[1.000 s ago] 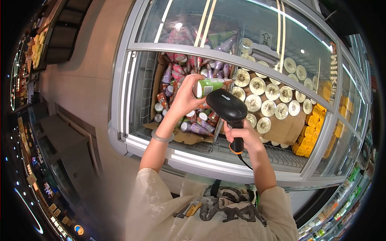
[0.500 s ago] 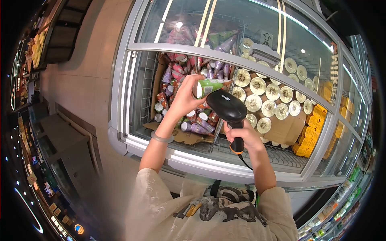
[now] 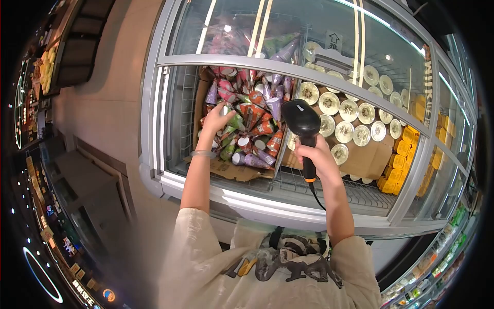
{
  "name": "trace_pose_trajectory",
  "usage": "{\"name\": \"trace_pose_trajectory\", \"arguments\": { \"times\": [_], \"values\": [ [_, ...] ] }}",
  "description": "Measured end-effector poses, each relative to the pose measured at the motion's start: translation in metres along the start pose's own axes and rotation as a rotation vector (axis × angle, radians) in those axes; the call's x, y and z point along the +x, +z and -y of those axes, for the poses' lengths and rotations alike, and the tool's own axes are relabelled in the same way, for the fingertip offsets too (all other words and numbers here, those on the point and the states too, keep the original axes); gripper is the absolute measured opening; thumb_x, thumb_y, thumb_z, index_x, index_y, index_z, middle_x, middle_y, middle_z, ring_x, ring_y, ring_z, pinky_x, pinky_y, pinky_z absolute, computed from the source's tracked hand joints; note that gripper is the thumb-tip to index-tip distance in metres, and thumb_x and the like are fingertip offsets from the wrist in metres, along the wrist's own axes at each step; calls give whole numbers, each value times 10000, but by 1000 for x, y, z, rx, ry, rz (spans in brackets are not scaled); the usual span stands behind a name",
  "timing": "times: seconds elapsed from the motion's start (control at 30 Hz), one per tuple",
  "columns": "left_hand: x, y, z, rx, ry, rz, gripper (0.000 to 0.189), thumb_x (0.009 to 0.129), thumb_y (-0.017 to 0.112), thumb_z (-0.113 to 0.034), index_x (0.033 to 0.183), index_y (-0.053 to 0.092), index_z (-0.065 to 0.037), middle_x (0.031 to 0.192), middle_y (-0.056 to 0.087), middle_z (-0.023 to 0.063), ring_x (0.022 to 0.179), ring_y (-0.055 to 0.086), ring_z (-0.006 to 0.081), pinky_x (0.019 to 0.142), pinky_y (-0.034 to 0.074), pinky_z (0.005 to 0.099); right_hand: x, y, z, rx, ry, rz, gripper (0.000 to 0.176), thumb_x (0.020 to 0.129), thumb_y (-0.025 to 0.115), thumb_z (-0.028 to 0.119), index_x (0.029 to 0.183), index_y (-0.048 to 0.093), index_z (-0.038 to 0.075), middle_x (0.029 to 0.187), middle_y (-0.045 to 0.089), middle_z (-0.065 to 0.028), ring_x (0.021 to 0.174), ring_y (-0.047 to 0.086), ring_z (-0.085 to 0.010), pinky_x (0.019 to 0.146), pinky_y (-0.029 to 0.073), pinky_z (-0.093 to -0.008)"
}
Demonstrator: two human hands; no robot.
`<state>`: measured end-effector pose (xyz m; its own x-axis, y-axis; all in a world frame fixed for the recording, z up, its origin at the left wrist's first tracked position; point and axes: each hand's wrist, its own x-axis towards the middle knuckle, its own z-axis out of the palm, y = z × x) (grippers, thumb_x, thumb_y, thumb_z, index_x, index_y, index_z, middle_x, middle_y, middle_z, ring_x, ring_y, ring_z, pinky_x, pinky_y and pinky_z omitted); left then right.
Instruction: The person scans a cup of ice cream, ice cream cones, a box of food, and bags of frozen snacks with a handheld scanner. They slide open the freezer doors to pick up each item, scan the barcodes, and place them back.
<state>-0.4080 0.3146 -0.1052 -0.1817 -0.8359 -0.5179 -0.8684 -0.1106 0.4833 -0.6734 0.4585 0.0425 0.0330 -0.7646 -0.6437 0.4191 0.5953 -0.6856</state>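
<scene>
Left hand (image 3: 215, 120) closed on green cone (image 3: 236, 122) in freezer (image 3: 157, 129), right hand (image 3: 316, 157) gripping scanner (image 3: 301, 116)

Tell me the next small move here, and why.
Probably loosen the left hand and shift its fingers to a neighbouring cone. The green cone, up at the scanner a second ago, now lies back among the cones under that hand, while the right hand keeps the scanner raised.

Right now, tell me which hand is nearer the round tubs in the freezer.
Right. The right hand, gripping the scanner, is at the edge of the round tubs; the left hand is off to their left, among the cones.
</scene>
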Motion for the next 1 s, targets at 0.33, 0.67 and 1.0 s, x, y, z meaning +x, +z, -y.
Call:
{"name": "trace_pose_trajectory", "arguments": {
  "times": [0.33,0.67,1.0],
  "values": [
    [10,74,26,503,-1,223,586,652,648,-346,1195,433,-300,1129,433,164,1040,445,314,832,415,390,5,-8,-2,63,15,-27,140,602,542,21,728,482,17,591,480,-45,491,458,-103,462,367,-228],
    [16,86,24,635,-144,201,428,702,549,-224,1128,503,-210,1230,365,131,1151,334,280,919,293,448,8,-15,-3,94,43,-67,162,616,569,10,739,464,14,618,482,-45,498,462,-113,465,370,-250],
    [33,159,17,293,-102,108,620,660,570,-289,1229,374,-143,1213,440,143,1047,475,307,930,258,521,11,-20,-3,74,44,-101,100,598,554,3,665,481,15,565,466,-40,496,459,-114,467,364,-246]
  ]
}}
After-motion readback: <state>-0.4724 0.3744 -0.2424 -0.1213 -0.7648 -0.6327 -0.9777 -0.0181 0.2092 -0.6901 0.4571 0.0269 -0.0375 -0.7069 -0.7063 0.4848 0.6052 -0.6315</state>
